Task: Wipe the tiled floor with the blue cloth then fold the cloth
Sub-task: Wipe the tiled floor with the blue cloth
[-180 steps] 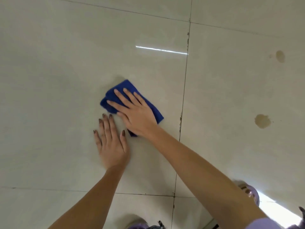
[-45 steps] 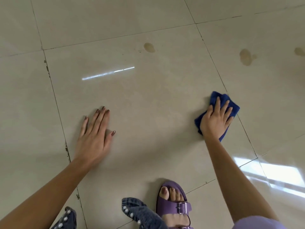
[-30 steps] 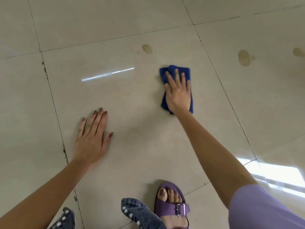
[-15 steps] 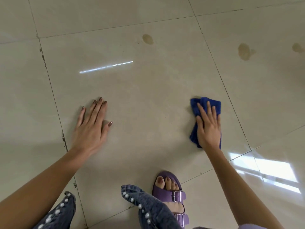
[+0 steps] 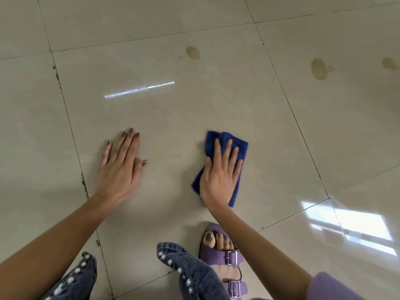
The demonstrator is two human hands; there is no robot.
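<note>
by the purple sandal (image 5: 223, 263), the left hand (image 5: 120, 169) rests flat on the floor (image 5: 173, 118), fingers straight and close together. to its right, the right hand (image 5: 220, 176) presses the blue cloth (image 5: 240, 148) onto the middle tile, fingers straight, slightly spread. nothing grips the cloth, so it could slip out on the glossy tile. it looks fuzzy, deep blue, loosely folded. farther off, brown stains (image 5: 193, 52) may get missed.
</note>
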